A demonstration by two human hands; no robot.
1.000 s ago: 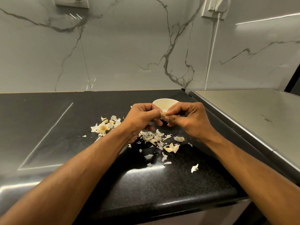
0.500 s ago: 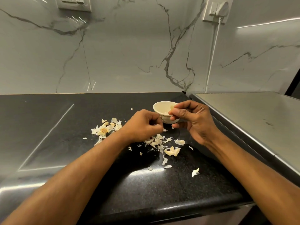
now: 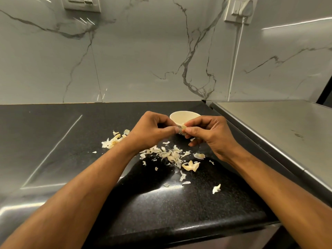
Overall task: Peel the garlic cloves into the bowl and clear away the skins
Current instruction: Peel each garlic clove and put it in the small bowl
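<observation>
Both my hands pinch one garlic clove (image 3: pixel 182 127) just in front of the bowl (image 3: pixel 181 117), left hand (image 3: pixel 152 132) steadying, right hand (image 3: pixel 206 131) should peel gently so the skin drops onto the skins (image 3: pixel 170 155) below the bowl.

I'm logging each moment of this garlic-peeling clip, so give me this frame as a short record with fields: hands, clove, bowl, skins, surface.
left hand: left hand pinches the garlic clove at its fingertips
right hand: right hand pinches the same clove from the other side
clove: held between both hands, in front of the bowl, above the counter
bowl: small cream bowl upright on the counter, just behind the hands; contents not visible
skins: loose garlic skins scattered on the counter below the hands
surface: black counter
</observation>
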